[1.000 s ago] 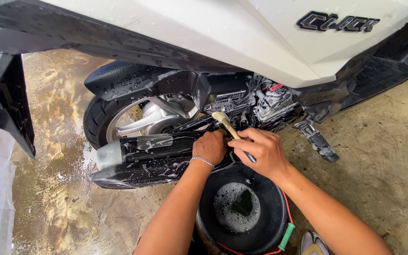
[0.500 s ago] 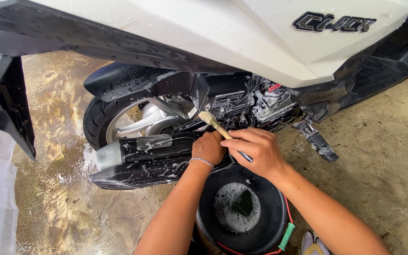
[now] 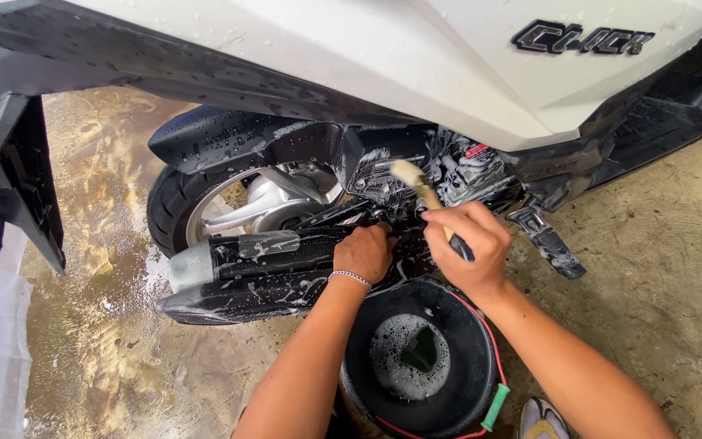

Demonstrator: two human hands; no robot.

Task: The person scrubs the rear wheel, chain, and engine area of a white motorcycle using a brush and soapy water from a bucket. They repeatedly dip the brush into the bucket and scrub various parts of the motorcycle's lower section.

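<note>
Scrubbing step, centre of frame: right hand, fingers closed round a detailing brush, bristles at the soapy engine casing. Left hand lies curled on the exhaust. Next stroke likely needs fresh suds from the black bucket below.

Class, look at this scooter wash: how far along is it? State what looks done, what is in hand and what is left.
Done: the white body panel carries water drops and the exhaust is streaked with suds. In hand: the right hand works a brush at the engine area while the left hand rests on the exhaust, above a black bucket of soapy water. Left: the foam is not yet rinsed off.
</note>
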